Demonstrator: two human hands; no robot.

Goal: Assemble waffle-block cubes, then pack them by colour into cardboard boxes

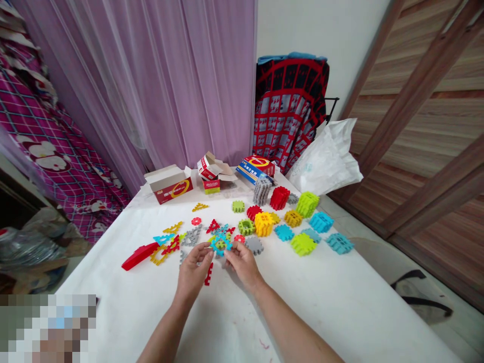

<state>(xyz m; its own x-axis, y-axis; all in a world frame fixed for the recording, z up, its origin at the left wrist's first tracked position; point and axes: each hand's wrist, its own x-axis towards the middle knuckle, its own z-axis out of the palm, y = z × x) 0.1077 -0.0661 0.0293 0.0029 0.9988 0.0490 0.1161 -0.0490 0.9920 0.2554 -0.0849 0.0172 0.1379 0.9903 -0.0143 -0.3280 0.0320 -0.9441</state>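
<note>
Between both hands is a blue toothed plastic piece (221,245) with a green centre, raised over the near middle of the white table. My left hand (194,269) pinches its left edge with thumb and fingers. On the right edge, my right hand (244,263) grips the same piece. Just behind lie a red triangle (214,226) and more blue and red pieces. A red toothed strip (208,274) lies beside my left hand. Gray triangular pieces (192,235) are to the left, and a gray toothed square (254,245) is right of my right hand.
Stacks of yellow (263,224), lime (303,244) and blue squares (339,243) stand on the table's right side. A red long piece (139,256) lies at left. Open boxes (174,187) line the back, near a white bag (327,159).
</note>
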